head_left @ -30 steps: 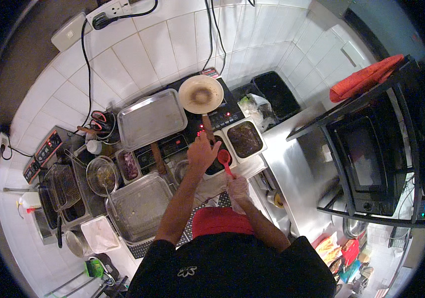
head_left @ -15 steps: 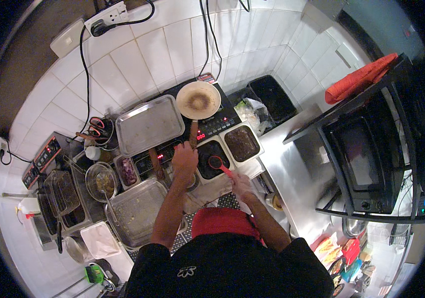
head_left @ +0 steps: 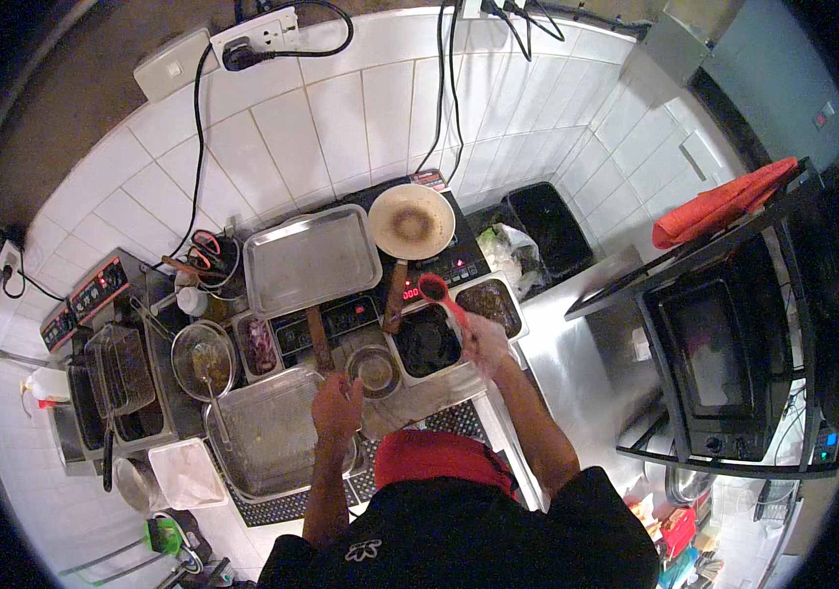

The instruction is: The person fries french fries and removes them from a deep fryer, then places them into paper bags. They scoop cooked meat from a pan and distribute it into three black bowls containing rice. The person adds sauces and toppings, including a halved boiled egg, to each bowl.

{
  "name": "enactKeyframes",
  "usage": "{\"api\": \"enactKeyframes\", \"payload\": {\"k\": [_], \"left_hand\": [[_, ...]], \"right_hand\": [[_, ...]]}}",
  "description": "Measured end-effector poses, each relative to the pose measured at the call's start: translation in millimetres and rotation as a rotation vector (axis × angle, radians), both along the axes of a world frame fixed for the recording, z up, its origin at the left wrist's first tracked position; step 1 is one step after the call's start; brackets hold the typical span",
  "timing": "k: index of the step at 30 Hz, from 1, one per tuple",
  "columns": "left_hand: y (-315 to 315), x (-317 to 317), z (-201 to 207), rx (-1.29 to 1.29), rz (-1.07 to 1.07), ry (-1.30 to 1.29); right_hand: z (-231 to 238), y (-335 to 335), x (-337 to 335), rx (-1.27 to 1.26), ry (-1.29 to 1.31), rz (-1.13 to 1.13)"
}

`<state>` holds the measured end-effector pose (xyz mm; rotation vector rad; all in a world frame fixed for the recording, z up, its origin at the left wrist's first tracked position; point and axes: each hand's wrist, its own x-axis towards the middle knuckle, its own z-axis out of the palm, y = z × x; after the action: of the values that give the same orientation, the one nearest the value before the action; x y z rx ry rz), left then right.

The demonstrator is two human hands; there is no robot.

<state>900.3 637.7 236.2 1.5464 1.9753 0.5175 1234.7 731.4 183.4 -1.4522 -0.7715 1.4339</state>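
Observation:
My right hand (head_left: 483,346) is closed round the handle of a red ladle (head_left: 433,289). The ladle's dark bowl hangs above the back edge of a white-rimmed tub of black contents (head_left: 426,342). Just left of the ladle lies the wooden handle (head_left: 395,296) of a pale frying pan (head_left: 412,222) with a browned middle, standing on an induction cooker. My left hand (head_left: 338,406) holds nothing, its fingers loosely bent and apart. It hovers by the edge of a large metal tray with a rack (head_left: 272,442), near the tip of another wooden handle (head_left: 318,336).
A shallow metal tray (head_left: 312,260) sits left of the pan. A tub of dark brown food (head_left: 491,306) stands right of the black one. Farther left are a strainer bowl (head_left: 204,358), purple food (head_left: 260,346) and a fryer basket (head_left: 120,378). A microwave (head_left: 714,353) stands right.
My left hand has let go of the pan's wooden handle and drawn back toward me. My right hand has raised the red ladle from inside the black tub. The view has shifted slightly.

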Motion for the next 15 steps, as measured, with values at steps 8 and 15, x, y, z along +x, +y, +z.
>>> {"api": "enactKeyframes", "payload": {"k": [8,15], "left_hand": [[35,59,9,0.190,-0.034,0.043],[98,81,-2,0.072,-0.176,0.190]], "right_hand": [[-10,148,-7,0.271,-0.922,-0.064],[20,185,-1,0.469,-1.412,0.286]]}}
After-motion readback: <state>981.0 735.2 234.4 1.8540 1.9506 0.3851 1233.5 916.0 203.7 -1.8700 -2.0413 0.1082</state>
